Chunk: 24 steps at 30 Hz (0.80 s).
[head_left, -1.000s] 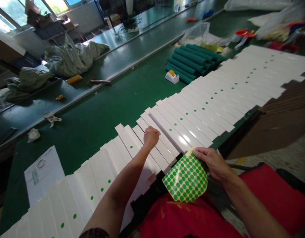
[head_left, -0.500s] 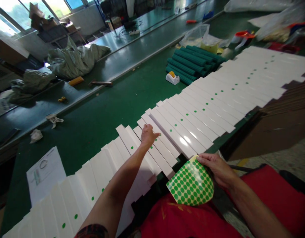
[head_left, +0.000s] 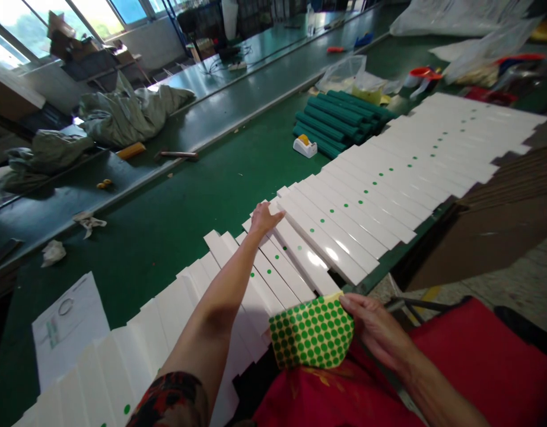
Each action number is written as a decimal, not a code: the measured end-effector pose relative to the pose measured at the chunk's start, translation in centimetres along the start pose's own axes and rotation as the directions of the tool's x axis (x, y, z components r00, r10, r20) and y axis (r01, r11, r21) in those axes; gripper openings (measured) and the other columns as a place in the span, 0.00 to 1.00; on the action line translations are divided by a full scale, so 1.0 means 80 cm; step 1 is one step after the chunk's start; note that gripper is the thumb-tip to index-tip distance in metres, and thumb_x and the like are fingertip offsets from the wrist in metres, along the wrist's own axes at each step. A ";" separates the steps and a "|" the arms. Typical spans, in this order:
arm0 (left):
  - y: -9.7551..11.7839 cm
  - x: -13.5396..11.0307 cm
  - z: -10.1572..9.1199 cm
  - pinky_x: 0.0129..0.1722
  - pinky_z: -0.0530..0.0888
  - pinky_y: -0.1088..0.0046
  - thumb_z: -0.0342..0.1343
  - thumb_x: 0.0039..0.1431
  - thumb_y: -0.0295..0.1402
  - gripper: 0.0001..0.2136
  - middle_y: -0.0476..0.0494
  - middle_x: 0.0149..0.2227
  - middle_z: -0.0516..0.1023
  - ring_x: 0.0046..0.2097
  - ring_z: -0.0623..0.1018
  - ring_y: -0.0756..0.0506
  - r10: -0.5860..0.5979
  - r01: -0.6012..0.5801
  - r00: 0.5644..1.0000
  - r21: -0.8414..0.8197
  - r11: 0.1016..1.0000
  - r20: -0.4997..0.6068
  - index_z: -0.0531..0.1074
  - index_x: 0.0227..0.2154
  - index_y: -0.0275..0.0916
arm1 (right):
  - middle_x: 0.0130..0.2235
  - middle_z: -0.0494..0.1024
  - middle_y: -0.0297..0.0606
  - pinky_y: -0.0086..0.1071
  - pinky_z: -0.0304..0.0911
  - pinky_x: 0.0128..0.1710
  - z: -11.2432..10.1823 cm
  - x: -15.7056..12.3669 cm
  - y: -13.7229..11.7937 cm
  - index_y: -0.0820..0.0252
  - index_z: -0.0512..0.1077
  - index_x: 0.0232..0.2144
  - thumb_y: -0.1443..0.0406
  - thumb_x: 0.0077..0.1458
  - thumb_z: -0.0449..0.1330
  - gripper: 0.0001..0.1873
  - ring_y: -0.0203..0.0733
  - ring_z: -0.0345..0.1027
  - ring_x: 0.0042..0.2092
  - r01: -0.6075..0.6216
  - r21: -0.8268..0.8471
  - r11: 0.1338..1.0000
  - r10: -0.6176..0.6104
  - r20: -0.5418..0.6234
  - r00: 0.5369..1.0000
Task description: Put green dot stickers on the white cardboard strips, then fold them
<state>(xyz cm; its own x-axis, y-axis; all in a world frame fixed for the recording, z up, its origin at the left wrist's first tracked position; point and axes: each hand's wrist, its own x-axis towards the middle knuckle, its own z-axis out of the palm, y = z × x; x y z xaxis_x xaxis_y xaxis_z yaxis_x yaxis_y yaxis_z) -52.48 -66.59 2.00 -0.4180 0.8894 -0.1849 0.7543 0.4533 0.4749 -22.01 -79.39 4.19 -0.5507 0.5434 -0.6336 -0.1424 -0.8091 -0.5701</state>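
We pinch the sheet of green dots (head_left: 312, 333) with our right hand (head_left: 375, 325), near our red top (head_left: 327, 400), while our left hand (head_left: 264, 219) touches the long white boxes' (head_left: 308, 259) far ends, though we can't tell if it grips one.

Daylight is being let in by windows (head_left: 95, 16) above a pale wall (head_left: 151, 44). Light is being reflected by the far green tabletop (head_left: 238, 98).

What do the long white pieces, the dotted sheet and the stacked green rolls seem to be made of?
Long white pieces: probably coated card, glossy, since bright light glares off them.
Dotted sheet: likely thin paper or film, smooth; it curves in the right hand.
Stacked green rolls: perhaps plastic or rubber, fairly dull; no strong glare shows.
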 end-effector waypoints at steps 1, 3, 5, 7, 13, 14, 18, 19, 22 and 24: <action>-0.008 -0.009 -0.007 0.55 0.67 0.64 0.57 0.53 0.50 0.33 0.31 0.57 0.68 0.58 0.69 0.36 0.004 -0.004 1.000 0.004 1.000 -0.030 0.65 0.56 0.32 | 0.30 0.81 0.40 0.31 0.65 0.35 0.007 -0.005 0.006 0.63 0.79 0.30 0.56 0.50 0.68 0.14 0.39 0.72 0.30 -0.017 0.012 1.000 0.017 0.036 0.999; -0.028 -0.028 -0.024 0.53 0.68 0.64 0.57 0.53 0.50 0.32 0.33 0.55 0.69 0.56 0.70 0.37 0.001 0.001 0.994 0.018 1.000 -0.109 0.66 0.55 0.33 | 0.30 0.80 0.40 0.32 0.65 0.34 0.020 -0.011 0.016 0.64 0.79 0.30 0.57 0.52 0.66 0.14 0.39 0.71 0.30 -0.050 0.031 0.998 0.047 0.096 0.994; -0.049 -0.045 -0.042 0.53 0.69 0.63 0.57 0.53 0.50 0.31 0.34 0.54 0.69 0.55 0.70 0.38 -0.039 0.045 0.983 0.031 0.998 -0.177 0.66 0.55 0.34 | 0.29 0.79 0.40 0.33 0.64 0.34 0.031 -0.012 0.022 0.65 0.79 0.29 0.57 0.53 0.66 0.14 0.39 0.71 0.30 -0.067 0.025 0.997 0.063 0.128 0.990; -0.067 -0.057 -0.055 0.54 0.68 0.63 0.57 0.53 0.49 0.30 0.34 0.53 0.70 0.55 0.70 0.38 -0.088 0.098 0.976 0.038 0.995 -0.200 0.66 0.54 0.33 | 0.27 0.79 0.40 0.32 0.63 0.33 0.036 -0.007 0.022 0.65 0.78 0.27 0.57 0.52 0.66 0.15 0.39 0.71 0.29 -0.062 -0.004 0.998 0.062 0.131 0.989; -0.087 -0.067 -0.053 0.54 0.68 0.65 0.58 0.54 0.46 0.30 0.32 0.53 0.70 0.55 0.71 0.39 -0.161 0.163 0.972 -0.007 0.987 -0.171 0.65 0.55 0.31 | 0.28 0.79 0.40 0.32 0.63 0.34 0.026 0.011 0.011 0.65 0.78 0.29 0.57 0.53 0.66 0.14 0.38 0.70 0.30 -0.031 -0.082 0.996 0.041 0.119 0.992; -0.086 -0.066 -0.050 0.54 0.69 0.66 0.58 0.54 0.46 0.30 0.32 0.53 0.70 0.54 0.71 0.39 -0.167 0.167 0.971 -0.017 0.986 -0.169 0.65 0.55 0.31 | 0.28 0.79 0.40 0.32 0.63 0.34 0.024 0.011 0.008 0.65 0.78 0.29 0.57 0.53 0.66 0.14 0.38 0.70 0.30 -0.029 -0.080 0.996 0.039 0.116 0.992; -0.072 -0.047 -0.041 0.53 0.68 0.66 0.58 0.54 0.46 0.30 0.32 0.53 0.70 0.55 0.71 0.39 -0.157 0.154 0.975 -0.031 0.988 -0.154 0.65 0.55 0.31 | 0.29 0.80 0.41 0.32 0.64 0.35 0.020 0.012 -0.005 0.65 0.79 0.31 0.57 0.52 0.66 0.14 0.40 0.72 0.31 -0.009 -0.088 0.996 0.016 0.081 0.997; -0.067 -0.039 -0.038 0.53 0.68 0.66 0.58 0.54 0.46 0.30 0.32 0.54 0.70 0.55 0.71 0.39 -0.150 0.148 0.978 -0.026 0.989 -0.148 0.65 0.55 0.31 | 0.29 0.80 0.41 0.32 0.64 0.35 0.019 0.012 -0.009 0.65 0.79 0.31 0.57 0.51 0.67 0.15 0.40 0.72 0.30 -0.008 -0.094 0.996 0.013 0.062 0.998; -0.050 -0.012 -0.031 0.54 0.67 0.66 0.57 0.55 0.47 0.31 0.31 0.55 0.68 0.56 0.69 0.38 -0.121 0.122 0.988 0.005 0.993 -0.099 0.64 0.56 0.31 | 0.29 0.81 0.42 0.31 0.65 0.34 0.017 0.017 -0.021 0.64 0.79 0.30 0.55 0.48 0.69 0.16 0.40 0.72 0.29 -0.008 -0.097 0.995 0.009 0.007 1.000; -0.038 0.004 -0.026 0.53 0.67 0.66 0.56 0.55 0.47 0.31 0.30 0.56 0.67 0.57 0.69 0.37 -0.101 0.103 0.993 0.019 0.995 -0.059 0.63 0.57 0.32 | 0.28 0.81 0.41 0.31 0.66 0.33 0.013 0.022 -0.027 0.64 0.79 0.30 0.55 0.47 0.70 0.16 0.40 0.73 0.29 -0.002 -0.080 0.997 0.000 -0.022 1.000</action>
<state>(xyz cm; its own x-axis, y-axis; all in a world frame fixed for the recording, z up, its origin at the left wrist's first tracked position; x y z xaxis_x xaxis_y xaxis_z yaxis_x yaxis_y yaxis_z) -55.91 -67.81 2.28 -0.5215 0.8338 -0.1811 0.7171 0.5433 0.4366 -23.54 -76.91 4.87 -0.5325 0.5483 -0.6448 -0.0753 -0.7895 -0.6092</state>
